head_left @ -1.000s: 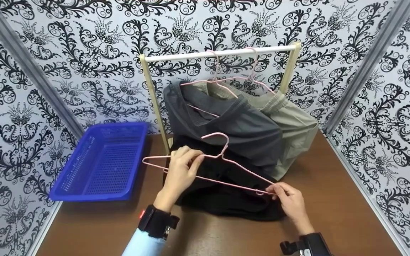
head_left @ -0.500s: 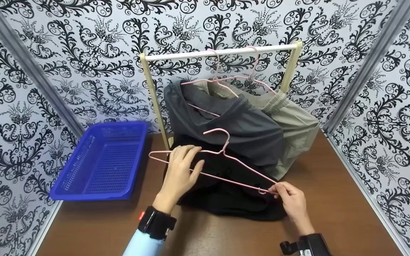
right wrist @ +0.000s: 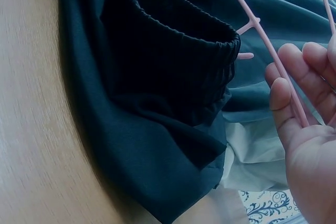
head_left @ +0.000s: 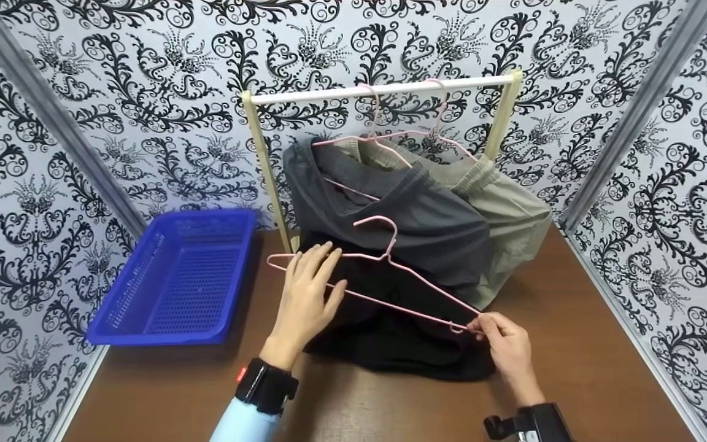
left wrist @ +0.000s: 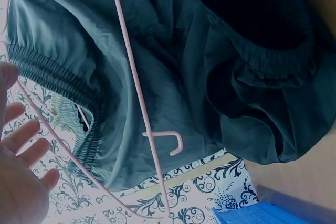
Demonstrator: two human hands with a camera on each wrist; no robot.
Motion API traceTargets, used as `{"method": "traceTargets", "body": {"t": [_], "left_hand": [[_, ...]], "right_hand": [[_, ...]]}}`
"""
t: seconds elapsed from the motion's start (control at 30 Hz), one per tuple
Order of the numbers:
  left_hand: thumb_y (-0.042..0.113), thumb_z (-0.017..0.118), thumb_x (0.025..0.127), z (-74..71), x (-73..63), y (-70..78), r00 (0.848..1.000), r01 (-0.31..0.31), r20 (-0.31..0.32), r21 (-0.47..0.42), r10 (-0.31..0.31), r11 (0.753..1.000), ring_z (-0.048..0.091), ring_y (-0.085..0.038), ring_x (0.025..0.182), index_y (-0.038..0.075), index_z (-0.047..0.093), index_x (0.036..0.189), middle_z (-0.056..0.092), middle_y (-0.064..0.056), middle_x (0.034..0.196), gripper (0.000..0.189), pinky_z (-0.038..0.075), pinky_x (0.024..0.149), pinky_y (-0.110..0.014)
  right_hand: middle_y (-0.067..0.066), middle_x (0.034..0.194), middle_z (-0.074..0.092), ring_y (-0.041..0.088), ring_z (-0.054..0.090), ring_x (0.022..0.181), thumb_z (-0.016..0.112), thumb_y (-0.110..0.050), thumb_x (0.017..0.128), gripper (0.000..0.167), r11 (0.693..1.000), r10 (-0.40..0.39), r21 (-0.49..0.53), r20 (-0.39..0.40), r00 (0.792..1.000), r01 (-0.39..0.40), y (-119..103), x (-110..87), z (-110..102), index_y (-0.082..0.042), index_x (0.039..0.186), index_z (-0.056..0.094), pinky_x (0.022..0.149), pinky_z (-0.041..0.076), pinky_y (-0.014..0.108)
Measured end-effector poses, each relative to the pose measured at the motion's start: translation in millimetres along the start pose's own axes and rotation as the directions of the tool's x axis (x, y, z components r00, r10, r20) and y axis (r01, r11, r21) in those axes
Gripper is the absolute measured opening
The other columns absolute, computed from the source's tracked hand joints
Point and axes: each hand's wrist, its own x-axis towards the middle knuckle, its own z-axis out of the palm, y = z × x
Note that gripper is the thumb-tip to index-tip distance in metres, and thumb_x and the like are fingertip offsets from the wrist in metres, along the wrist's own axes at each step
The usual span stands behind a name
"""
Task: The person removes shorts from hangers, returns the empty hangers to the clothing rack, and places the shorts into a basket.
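Observation:
A pink clothes hanger is held up in front of the rack, its hook pointing upward. My right hand grips the hanger's right end, with fingers and thumb round the wire in the right wrist view. My left hand is at the hanger's left part, fingers extended and spread, curled round nothing; the left wrist view shows the fingers beside the wire. Below the hanger lies a black garment on the table, its gathered elastic waistband standing open in the right wrist view.
Behind, a small rack with a white rail carries dark grey shorts and beige shorts on pink hangers. A blue plastic basket stands at the left. Patterned panels surround the brown table.
My left fingers have let go of the hanger's upper wire and straightened. The hanger has shifted slightly right and up, with my right hand still gripping its end.

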Motion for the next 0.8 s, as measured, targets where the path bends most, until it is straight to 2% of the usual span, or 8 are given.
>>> {"method": "traceTargets", "body": {"t": [0.37, 0.8], "left_hand": [[0.023, 0.07, 0.095, 2.5, -6.5, -8.1, 1.0, -0.014, -0.005, 0.043, 0.014, 0.999, 0.048, -0.037, 0.141, 0.003, 0.061, 0.141, 0.056, -0.017, 0.149, 0.051, 0.029, 0.12, -0.056], [0.024, 0.068, 0.095, -0.6, -14.5, -17.3, 1.0, -0.011, 0.026, 0.102, 0.008, 0.995, 0.049, -0.038, 0.139, 0.003, 0.062, 0.14, 0.056, -0.017, 0.149, 0.05, 0.03, 0.119, -0.056]], "right_hand": [[0.003, 0.075, 0.073, 0.009, 0.067, 0.066, 0.059, 0.003, 0.101, 0.022, 0.999, 0.048, 0.022, -0.051, 0.998, -0.047, -6.9, 3.8, 1.2, 0.014, 0.085, 0.069, 0.062, 0.054, 0.019], [0.006, 0.076, 0.074, 0.008, 0.069, 0.068, 0.061, 0.002, 0.101, 0.021, 0.999, 0.048, 0.003, -0.09, 0.995, -0.048, -12.3, 7.6, 0.4, 0.012, 0.085, 0.072, 0.064, 0.056, 0.019]]}}
